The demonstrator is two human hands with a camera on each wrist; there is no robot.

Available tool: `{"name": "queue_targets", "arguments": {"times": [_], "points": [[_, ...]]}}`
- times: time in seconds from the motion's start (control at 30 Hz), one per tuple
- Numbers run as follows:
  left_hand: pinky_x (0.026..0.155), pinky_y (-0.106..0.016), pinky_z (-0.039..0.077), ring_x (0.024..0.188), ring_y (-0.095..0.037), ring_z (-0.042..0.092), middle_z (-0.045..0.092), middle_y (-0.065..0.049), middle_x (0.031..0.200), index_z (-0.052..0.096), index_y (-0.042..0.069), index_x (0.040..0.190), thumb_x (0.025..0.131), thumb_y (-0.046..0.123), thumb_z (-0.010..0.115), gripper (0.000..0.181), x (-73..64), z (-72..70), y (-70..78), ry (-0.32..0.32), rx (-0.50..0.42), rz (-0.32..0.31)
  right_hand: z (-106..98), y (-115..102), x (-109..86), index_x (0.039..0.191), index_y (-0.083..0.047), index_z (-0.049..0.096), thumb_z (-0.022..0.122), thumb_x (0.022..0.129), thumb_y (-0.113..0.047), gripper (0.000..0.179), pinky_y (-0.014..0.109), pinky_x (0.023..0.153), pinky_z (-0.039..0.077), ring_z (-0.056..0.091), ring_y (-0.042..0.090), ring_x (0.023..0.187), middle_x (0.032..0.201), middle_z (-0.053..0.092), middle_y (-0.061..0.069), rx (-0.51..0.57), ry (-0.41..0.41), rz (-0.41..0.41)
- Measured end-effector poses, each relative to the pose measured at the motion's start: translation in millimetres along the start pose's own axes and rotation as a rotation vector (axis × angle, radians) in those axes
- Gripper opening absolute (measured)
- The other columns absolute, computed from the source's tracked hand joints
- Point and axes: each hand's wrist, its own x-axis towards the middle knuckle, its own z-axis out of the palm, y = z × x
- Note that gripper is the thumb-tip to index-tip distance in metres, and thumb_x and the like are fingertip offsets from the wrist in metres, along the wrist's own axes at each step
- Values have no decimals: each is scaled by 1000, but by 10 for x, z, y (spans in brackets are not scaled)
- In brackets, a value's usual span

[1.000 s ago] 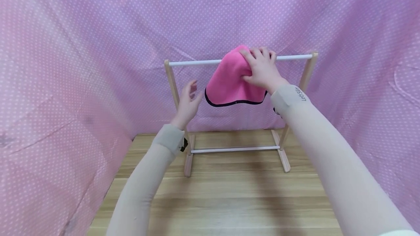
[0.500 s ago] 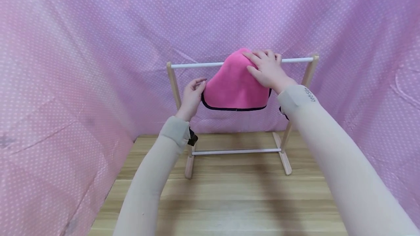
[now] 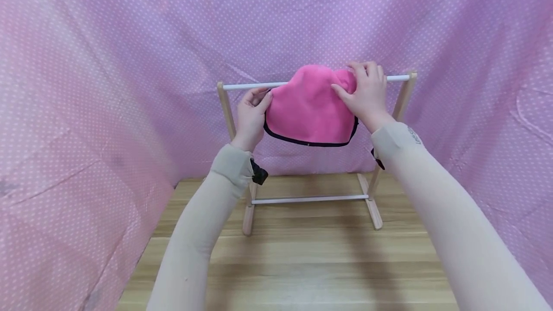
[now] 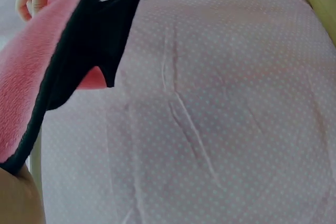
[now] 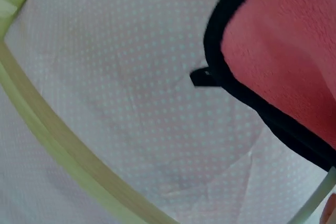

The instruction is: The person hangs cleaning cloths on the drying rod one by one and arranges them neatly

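A pink cloth (image 3: 311, 109) with black edging hangs over the white top bar (image 3: 250, 86) of a wooden rack. My left hand (image 3: 252, 121) pinches its left edge between thumb and fingers, just below the bar. At the upper right, my right hand (image 3: 367, 91) grips the cloth at bar height, thumb in front and fingers over the top. The left wrist view shows the pink face of the cloth (image 4: 26, 66) and its dark underside (image 4: 97, 40). A short black loop (image 5: 205, 77) sticks out from the edging in the right wrist view.
The rack has wooden side posts (image 3: 403, 97), a white lower bar (image 3: 311, 199) and wooden feet (image 3: 375, 214). It stands on a wood-grain table (image 3: 302, 258). Pink dotted fabric (image 3: 276, 18) hangs behind and along both sides.
My left hand came to the cloth's left edge, took hold, and rose toward the bar. My right hand slid right along the top. The cloth is spread wider.
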Motion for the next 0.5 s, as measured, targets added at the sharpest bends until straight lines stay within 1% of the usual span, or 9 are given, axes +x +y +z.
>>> {"name": "queue_targets", "arguments": {"times": [0.1, 0.2, 0.27, 0.33, 0.4, 0.43, 0.5], "points": [[68, -16, 51, 75, -5, 60, 65, 7, 80, 57, -9, 110, 89, -3, 60, 22, 12, 39, 14, 28, -32, 35, 1, 22, -57, 126, 0, 52, 66, 87, -35, 54, 47, 94, 38, 46, 37, 103, 112, 50, 22, 87, 53, 58], [67, -16, 50, 73, -5, 59, 64, 7, 78, 59, -8, 106, 89, -4, 60, 18, 28, 57, 24, 54, -55, 55, 4, 43, -105, 127, 0, 50, 60, 90, -33, 50, 39, 88, 42, 48, 32, 96, 104, 48, 17, 188, 81, 160], [67, -15, 50, 73, -4, 58, 64, 8, 77, 61, -4, 101, 89, -4, 60, 13, 37, 61, 31, 66, -64, 58, -3, 51, -137, 128, -1, 49, 57, 92, -31, 47, 36, 87, 44, 51, 30, 95, 101, 48, 14, 251, 83, 238], [68, -15, 50, 73, -4, 59, 65, 8, 77, 62, -2, 100, 88, -5, 60, 12, 42, 61, 38, 68, -70, 58, -9, 62, -167, 130, -4, 47, 53, 94, -31, 46, 35, 86, 47, 57, 30, 97, 102, 54, 15, 273, 59, 296], [69, -15, 50, 74, -4, 60, 65, 9, 77, 62, -4, 103, 88, -5, 60, 15, 45, 60, 45, 65, -72, 46, -12, 76, -189, 133, -7, 45, 51, 95, -31, 46, 33, 86, 49, 61, 29, 100, 107, 60, 17, 289, 10, 329], [70, -15, 51, 75, -4, 60, 66, 8, 77, 62, -4, 106, 88, -6, 60, 18, 48, 58, 49, 60, -73, 33, -12, 81, -198, 135, -10, 44, 51, 95, -31, 46, 31, 83, 50, 62, 26, 99, 108, 62, 18, 306, -22, 342], [71, -15, 51, 76, -4, 61, 66, 8, 78, 60, -7, 114, 89, -4, 59, 25, 55, 53, 60, 37, -65, -11, -7, 94, -204, 137, -11, 43, 51, 96, -29, 45, 24, 74, 51, 63, 18, 91, 101, 65, 11, 387, -67, 362]]}}
